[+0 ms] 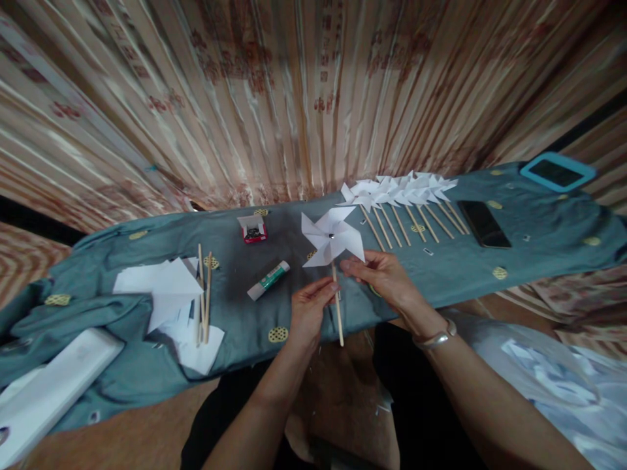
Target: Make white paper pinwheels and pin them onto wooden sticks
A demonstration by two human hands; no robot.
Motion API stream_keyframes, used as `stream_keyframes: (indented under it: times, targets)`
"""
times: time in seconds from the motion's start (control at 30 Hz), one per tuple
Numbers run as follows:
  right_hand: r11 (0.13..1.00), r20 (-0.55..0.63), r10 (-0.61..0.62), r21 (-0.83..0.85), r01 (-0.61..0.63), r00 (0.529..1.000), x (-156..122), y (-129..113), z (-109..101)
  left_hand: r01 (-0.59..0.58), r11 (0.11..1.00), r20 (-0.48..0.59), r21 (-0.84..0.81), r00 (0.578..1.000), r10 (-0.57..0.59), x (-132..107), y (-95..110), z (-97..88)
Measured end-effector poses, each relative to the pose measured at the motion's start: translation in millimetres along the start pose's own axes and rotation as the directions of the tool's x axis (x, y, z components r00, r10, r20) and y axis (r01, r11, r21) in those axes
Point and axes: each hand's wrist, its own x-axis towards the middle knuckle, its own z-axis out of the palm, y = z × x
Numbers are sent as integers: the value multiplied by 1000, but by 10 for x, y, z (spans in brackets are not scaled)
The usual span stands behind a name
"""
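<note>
My left hand (pixel 307 308) is closed around the wooden stick (pixel 337 313) of a white paper pinwheel (pixel 332 237), held upright over the teal cloth (pixel 539 251). My right hand (pixel 379 274) pinches the lower right blade of the pinwheel with fingertips together. A silver bracelet sits on my right wrist. A row of several finished white pinwheels (pixel 401 192) with wooden sticks lies on the cloth behind and to the right.
A glue stick (pixel 268 280) and a small red box (pixel 253 230) lie left of my hands. White paper pieces (pixel 164 287) and two loose sticks (pixel 203 294) sit further left. A black phone (pixel 484 223) and a blue-framed tablet (pixel 557 171) lie at right. A curtain hangs behind.
</note>
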Motion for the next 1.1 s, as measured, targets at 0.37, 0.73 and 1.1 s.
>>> stream_keyframes:
  times: [0.37,0.73,1.1]
  targets:
    - [923,211,-18,-372,97,977,-177,296,67,-61,995,-44,-80,997,57,49,139,8]
    - [835,151,-80,-530,149,985,-269,315,81,-41,995,8,-92,999,42,5,116,-4]
    - [446,-28,-235,-892,81,972,-73,-158,-326,-74,996,-8,-44,997,74,-94,179,-106]
